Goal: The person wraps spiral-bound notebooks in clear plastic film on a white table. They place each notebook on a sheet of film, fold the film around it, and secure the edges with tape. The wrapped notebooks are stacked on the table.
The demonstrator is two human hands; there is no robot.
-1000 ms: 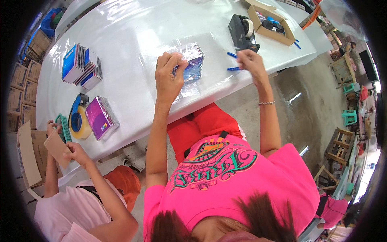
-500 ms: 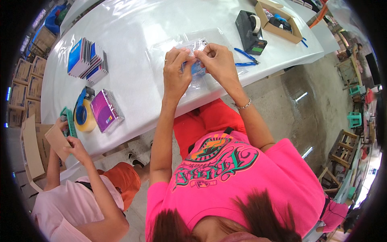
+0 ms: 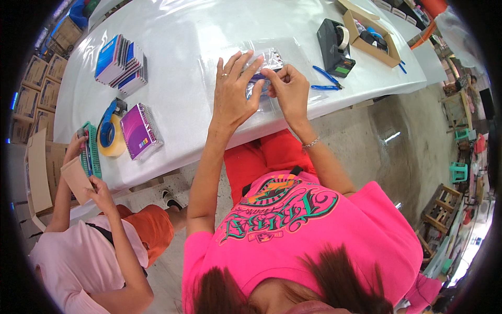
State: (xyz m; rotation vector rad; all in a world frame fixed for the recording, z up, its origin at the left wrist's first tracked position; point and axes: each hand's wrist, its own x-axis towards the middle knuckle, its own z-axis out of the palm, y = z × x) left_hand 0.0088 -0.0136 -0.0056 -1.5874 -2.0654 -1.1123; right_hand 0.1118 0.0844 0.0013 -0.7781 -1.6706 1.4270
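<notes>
The left hand (image 3: 234, 91) has its fingers spread and fanned upward, thumb and fingertips pressing on a small clear plastic sleeve holding a blue-purple spiral notebook (image 3: 264, 70). The right hand (image 3: 289, 89) meets it from the other side, thumb and forefinger pinched together on the sleeve's near edge. The packet sits between both hands in the upper middle of the frame, held just above the white glossy counter (image 3: 198, 31).

By the look of it, the step in hand is closing or sealing the sleeve's flap around the notebook. The next move likely calls for a steady pinch from the right while the left flattens the plastic, so the flap lies straight.

To the right lie two blue pens (image 3: 327, 80) and a black desktop tape dispenser (image 3: 334, 47). At the frame's left sit a stack of blue spiral notebooks (image 3: 122, 64), a purple notebook in wrap (image 3: 140, 131) and a roll of tan packing tape on a blue holder (image 3: 110, 133). A co-worker's hands (image 3: 86, 167) hold a cardboard piece at lower left.
</notes>
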